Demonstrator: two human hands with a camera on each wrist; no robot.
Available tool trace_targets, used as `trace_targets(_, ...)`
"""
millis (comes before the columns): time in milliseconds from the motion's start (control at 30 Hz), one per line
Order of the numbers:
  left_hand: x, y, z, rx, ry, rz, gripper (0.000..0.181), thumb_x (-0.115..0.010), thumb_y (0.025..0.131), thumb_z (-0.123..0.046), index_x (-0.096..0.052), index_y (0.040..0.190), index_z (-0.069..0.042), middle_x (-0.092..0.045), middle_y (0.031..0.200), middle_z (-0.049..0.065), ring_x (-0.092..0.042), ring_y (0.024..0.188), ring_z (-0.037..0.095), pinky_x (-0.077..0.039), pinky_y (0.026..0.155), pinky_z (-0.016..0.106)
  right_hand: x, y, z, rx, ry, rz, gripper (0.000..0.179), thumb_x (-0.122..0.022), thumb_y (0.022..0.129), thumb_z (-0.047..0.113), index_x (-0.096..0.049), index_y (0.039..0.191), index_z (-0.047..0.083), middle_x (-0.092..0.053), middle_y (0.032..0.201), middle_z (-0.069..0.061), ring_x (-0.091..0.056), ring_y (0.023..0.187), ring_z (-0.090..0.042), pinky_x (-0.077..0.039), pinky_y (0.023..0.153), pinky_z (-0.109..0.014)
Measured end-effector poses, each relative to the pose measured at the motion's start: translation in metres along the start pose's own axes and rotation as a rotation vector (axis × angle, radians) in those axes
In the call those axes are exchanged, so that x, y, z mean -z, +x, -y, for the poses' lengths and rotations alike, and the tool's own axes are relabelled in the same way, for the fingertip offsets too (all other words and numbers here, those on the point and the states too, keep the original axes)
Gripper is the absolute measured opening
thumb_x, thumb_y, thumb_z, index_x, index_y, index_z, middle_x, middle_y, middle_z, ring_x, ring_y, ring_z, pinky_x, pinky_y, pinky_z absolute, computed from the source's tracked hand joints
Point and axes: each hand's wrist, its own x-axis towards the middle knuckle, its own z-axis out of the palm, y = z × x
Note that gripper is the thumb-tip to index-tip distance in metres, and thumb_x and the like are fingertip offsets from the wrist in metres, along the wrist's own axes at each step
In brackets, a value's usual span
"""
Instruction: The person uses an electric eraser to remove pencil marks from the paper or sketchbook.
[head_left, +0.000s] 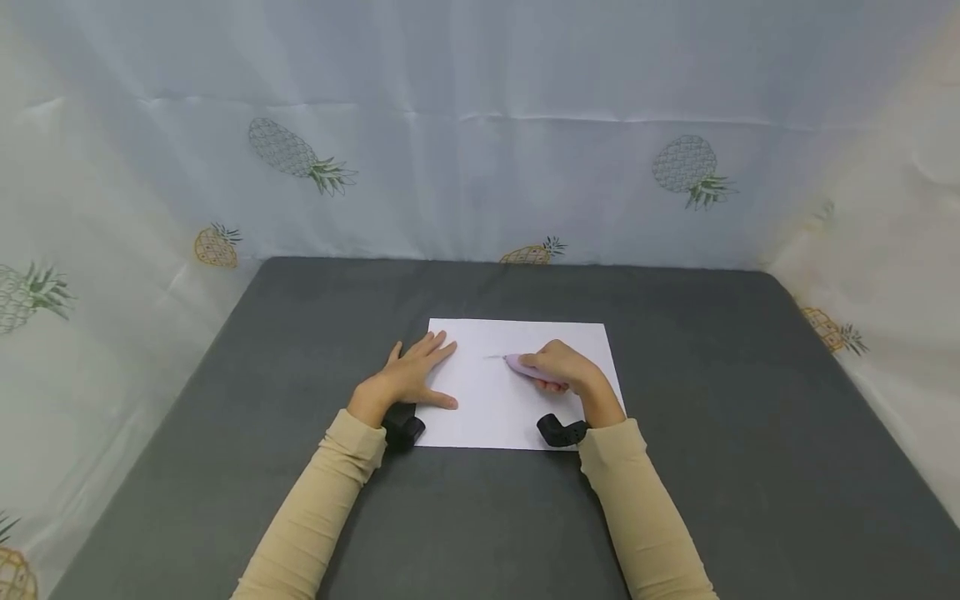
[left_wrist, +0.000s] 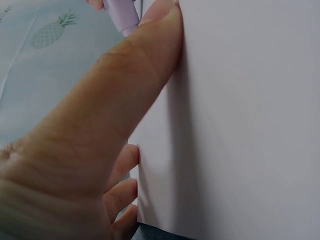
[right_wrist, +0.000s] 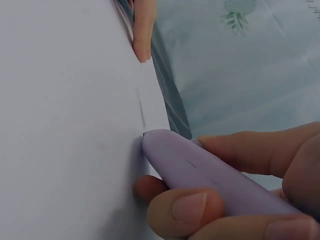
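A white sheet of paper (head_left: 487,417) lies on the dark table. My left hand (head_left: 412,377) rests on its left side with fingers spread, and the thumb (left_wrist: 140,65) lies against the sheet in the left wrist view. My right hand (head_left: 566,367) grips a lavender utility knife (head_left: 525,367) with a smooth, rounded body. In the right wrist view, thumb and fingers wrap the knife (right_wrist: 200,167), its small dark tip right at the paper. A short thin line (right_wrist: 140,107) runs along the paper from near that tip toward the left hand.
A dark grey cloth covers the table (head_left: 480,525). Behind and beside it hangs a pale curtain (head_left: 480,183) printed with pineapples. Black wrist cameras (head_left: 561,432) sit low over the paper's near edge.
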Motion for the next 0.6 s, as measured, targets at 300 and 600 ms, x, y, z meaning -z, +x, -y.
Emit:
trace_targets(300, 0.0009, 0.0001, 0.0032, -0.002, -0.013, 0.007, 0.100, -0.074, 0.078, -0.052, -0.019, 0.155, -0.019, -0.007, 0.166, 0.006, -0.003, 0.155, 0.028, 0.001, 0.119, 0.067, -0.0022, -0.0031, 0.0071, 0.005, 0.001, 0.006, 0.040, -0.051, 0.096, 0.031, -0.053, 0.065, 0.007, -0.045, 0.046, 0.003, -0.034, 0.041, -0.008, -0.031, 0.042, -0.020)
trace_targets(600, 0.0017, 0.0018, 0.0013, 0.007, -0.002, 0.014, 0.101, -0.073, 0.078, -0.053, -0.019, 0.156, -0.019, -0.007, 0.166, 0.006, -0.003, 0.155, 0.028, 0.001, 0.119, 0.067, -0.0025, -0.0031, 0.0088, 0.017, -0.016, -0.001, 0.040, -0.051, 0.096, 0.031, -0.051, 0.062, 0.009, -0.043, 0.045, 0.004, -0.033, 0.040, -0.007, -0.031, 0.042, -0.020)
